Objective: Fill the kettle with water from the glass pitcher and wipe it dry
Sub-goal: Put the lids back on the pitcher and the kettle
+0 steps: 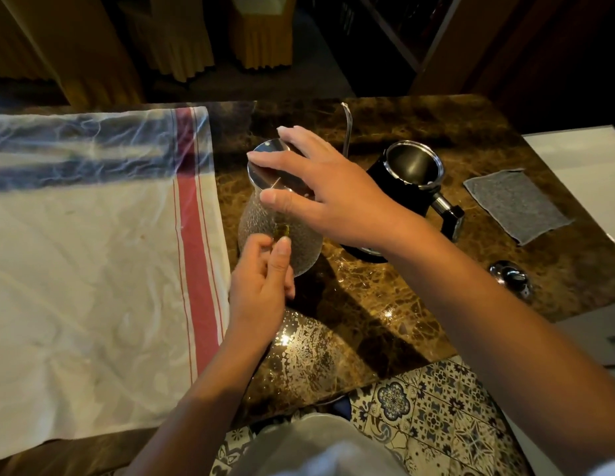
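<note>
A textured glass pitcher (302, 245) with a round metal lid (265, 166) stands on the marble counter (385, 304). My right hand (320, 187) lies over the lid, fingers and thumb gripping its rim. My left hand (261, 286) is at the pitcher's near side, thumb and fingers curled at its handle, which shows only faintly. To the right stands the black gooseneck kettle (412, 180), lid off, steel inside showing, its thin spout (347, 128) rising behind my right hand. A grey wiping cloth (515, 204) lies flat further right.
A large white towel with red and blue stripes (93, 269) covers the counter's left side. The kettle's metal lid (512, 280) lies near the right edge. A patterned tiled floor (436, 417) shows below the counter's near edge. Yellow skirted chairs stand beyond the far edge.
</note>
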Demonstrator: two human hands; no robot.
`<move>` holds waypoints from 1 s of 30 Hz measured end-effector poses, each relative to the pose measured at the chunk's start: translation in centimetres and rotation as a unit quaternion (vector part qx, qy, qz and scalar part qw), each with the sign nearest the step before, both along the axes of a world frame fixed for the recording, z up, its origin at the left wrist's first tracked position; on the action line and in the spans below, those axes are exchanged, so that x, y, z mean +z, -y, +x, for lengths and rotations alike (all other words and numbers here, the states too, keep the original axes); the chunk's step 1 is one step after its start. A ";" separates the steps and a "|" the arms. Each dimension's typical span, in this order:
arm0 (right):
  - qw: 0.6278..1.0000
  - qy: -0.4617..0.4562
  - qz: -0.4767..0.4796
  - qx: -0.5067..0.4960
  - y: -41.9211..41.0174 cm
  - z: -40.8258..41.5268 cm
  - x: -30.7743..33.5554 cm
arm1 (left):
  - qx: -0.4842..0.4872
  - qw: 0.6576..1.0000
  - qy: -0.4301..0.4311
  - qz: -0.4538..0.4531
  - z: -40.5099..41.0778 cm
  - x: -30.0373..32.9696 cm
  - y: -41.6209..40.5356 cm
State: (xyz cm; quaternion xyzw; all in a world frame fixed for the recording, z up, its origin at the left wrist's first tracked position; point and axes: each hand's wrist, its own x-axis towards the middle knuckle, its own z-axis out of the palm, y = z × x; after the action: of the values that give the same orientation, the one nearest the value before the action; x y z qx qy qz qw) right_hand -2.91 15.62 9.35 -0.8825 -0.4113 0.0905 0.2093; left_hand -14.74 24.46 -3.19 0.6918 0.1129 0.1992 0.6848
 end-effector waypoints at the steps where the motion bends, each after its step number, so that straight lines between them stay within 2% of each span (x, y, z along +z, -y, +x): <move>1: 1.000 0.001 0.021 -0.006 0.1 -0.2 -0.4 | 0.020 0.999 0.005 0.024 -0.4 0.1 -0.2; 5: 0.995 0.019 0.100 -0.014 0.8 -0.7 -1.7 | 0.068 0.989 -0.028 0.127 -1.7 1.1 -1.0; 9: 0.997 0.046 0.045 0.037 2.3 -0.1 -1.4 | 0.112 0.982 -0.060 0.143 -2.1 1.8 -0.3; 12: 0.994 0.019 0.083 0.065 5.3 0.7 -0.3 | 0.173 0.964 -0.088 0.179 -2.2 1.8 0.6; 15: 0.986 0.051 0.146 0.058 10.9 1.9 -0.2 | 0.286 0.928 -0.060 0.233 -1.7 2.0 2.5; 17: 0.975 0.083 0.205 0.018 15.7 2.9 -0.8 | 0.359 0.880 -0.004 0.311 -1.3 2.2 4.6; 19: 0.963 0.093 0.250 -0.036 20.9 3.9 -2.4 | 0.361 0.850 0.051 0.380 -0.3 2.6 7.3; 21: 0.963 0.073 0.245 -0.090 25.5 5.0 -4.3 | 0.304 0.874 0.072 0.373 1.1 2.8 10.6; 24: 0.974 0.017 0.174 -0.146 31.2 6.6 -7.3 | 0.210 0.923 0.052 0.319 3.6 2.9 15.7; 30: 0.979 -0.048 0.022 -0.196 38.5 7.6 -11.2 | 0.157 0.951 0.011 0.265 7.9 3.1 21.2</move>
State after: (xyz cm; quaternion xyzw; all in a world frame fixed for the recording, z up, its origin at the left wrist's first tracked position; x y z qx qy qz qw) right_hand 4.69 -22.93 -1.85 -0.9358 -0.2222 0.0808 0.2615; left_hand -6.81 3.24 -0.09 0.8197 0.1560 0.3344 0.4381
